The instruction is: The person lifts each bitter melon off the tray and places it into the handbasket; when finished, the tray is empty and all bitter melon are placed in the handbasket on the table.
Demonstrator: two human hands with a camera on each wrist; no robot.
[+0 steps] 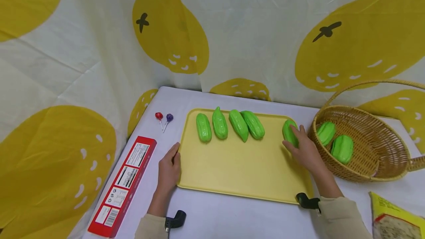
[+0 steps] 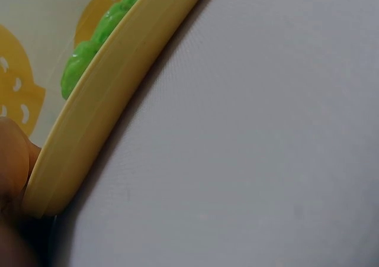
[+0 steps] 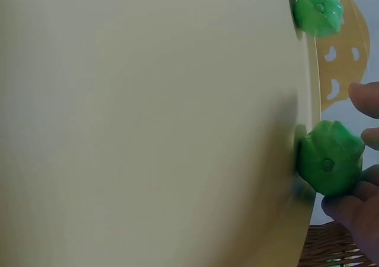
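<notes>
A yellow tray point(image 1: 229, 169) lies on the white-covered table. My left hand point(image 1: 168, 169) grips its left edge; its fingertips are partly hidden in the left wrist view. At the tray's right end, a green ridged gourd point(image 1: 290, 132) stands against the rim. My right hand point(image 1: 305, 150) touches it with relaxed, spread fingers; in the right wrist view one side of this gourd point(image 3: 329, 160) meets the fingers, while a digit above stays apart from it. Along the tray's far side lie several similar gourds point(image 1: 220, 123), two of them touching.
A wicker basket point(image 1: 391, 150) with a tall handle stands right of the tray, holding two green gourds point(image 1: 342, 149). On the left are a red box point(image 1: 123, 187), a red lollipop point(image 1: 159, 116) and a purple lollipop point(image 1: 169, 117). A yellow bag point(image 1: 395, 217) lies at the lower right.
</notes>
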